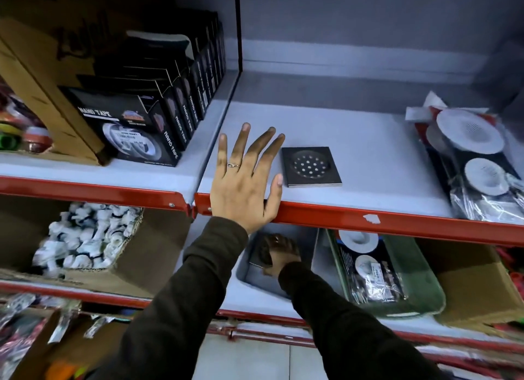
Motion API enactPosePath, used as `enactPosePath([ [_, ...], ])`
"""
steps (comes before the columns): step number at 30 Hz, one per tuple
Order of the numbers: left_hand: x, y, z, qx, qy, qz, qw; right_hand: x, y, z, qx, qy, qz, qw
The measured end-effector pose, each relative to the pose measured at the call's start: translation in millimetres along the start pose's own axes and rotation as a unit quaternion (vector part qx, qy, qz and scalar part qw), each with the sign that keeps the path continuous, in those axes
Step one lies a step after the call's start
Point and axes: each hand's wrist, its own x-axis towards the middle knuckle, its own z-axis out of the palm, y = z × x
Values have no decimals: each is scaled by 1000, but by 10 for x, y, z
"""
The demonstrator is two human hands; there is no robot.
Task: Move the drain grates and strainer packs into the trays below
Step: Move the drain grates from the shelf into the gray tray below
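While both sleeved arms reach into the shelving, the right hand (pixel 279 255) works nearest the viewer on the lower shelf, curled down inside the grey tray (pixel 283 286) onto a dark square drain grate (pixel 262 256); whether it grips the grate or only rests on it cannot be told, since the hand covers most of the piece. Just right of that tray, a green tray (pixel 425 300) already holds a strainer pack (pixel 368 272). Farther away, across the red shelf edge (pixel 368 214), the left hand (pixel 246 178) lies flat and spread, holding nothing, on the upper shelf (pixel 368 141), its thumb just beside a second drain grate (pixel 311 166) that lies flat and alone. At the far right of the same shelf lies a bundle of strainer packs (pixel 470 158), well apart from both hands. Boxes of nano tape (pixel 136 121) stand on the neighbouring shelf to the left.

Risks, as judged from this arrangement: the upper grate lies flat on a smooth surface, so a careless pinch could push it away from the hand rather than lift it; carried over the red edge, it might knock the lip and drop past the tray. The glossy wrapped packs may slide apart if lifted as one bundle.
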Motion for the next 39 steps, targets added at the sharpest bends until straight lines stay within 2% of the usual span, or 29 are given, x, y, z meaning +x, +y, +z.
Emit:
enactPosePath([
  [4, 7, 3, -14, 2, -7, -5, 1000, -85, 26, -30, 46, -8, -11, 999],
  [8, -7, 17, -14, -1, -4, -8, 1000, -619, -122, -434, 156, 124, -63, 978],
  [10, -14, 17, -12, -2, 2, -6, 1000, -1002, -174, -664, 174, 242, -132, 945],
  [12, -18, 16, -21, -7, 9, -6, 1000, -1335, -219, -922, 213, 337, -205, 894],
  [15, -19, 19, -42, -20, 16, -9, 1000, -1629, -232, -1460, 261, 422, -258, 829],
  [17, -23, 19, -45, -23, 12, -11, 1000, -1619, -176, -1895, 268, 461, -250, 809],
  [18, -22, 18, -51, -24, 11, -12, 1000, -1540, -118, -2101, 253, 466, -232, 816],
  [19, -25, 19, -52, -25, 10, -14, 1000, -1423, -47, -2287, 224, 450, -205, 840],
  [20, -18, 17, -60, -26, 9, -16, 999, -1278, 40, -2458, 181, 405, -176, 879],
  [22, -12, 21, -63, -25, 6, -21, 999, -996, 197, -2693, 90, 230, -107, 963],
  [23, -6, 21, -69, -24, 6, -20, 1000, -892, 246, -2772, 55, 146, -83, 984],
  [24, -11, 24, -68, -23, 4, -20, 1000, -807, 284, -2823, 36, 82, -73, 993],
  [26, -10, 22, -66, -21, 1, -20, 1000, -721, 282, -2906, 42, 19, -76, 996],
  [32, -14, 27, -64, -16, -2, -22, 1000, -822, 301, -3045, -65, 61, -54, 995],
  [35, -17, 28, -50, -15, -3, -25, 1000, -1143, 310, -3089, -43, 120, -38, 991],
  [39, -17, 23, -47, -24, -6, -17, 1000, -1788, 246, -2999, 41, 185, -58, 980],
])
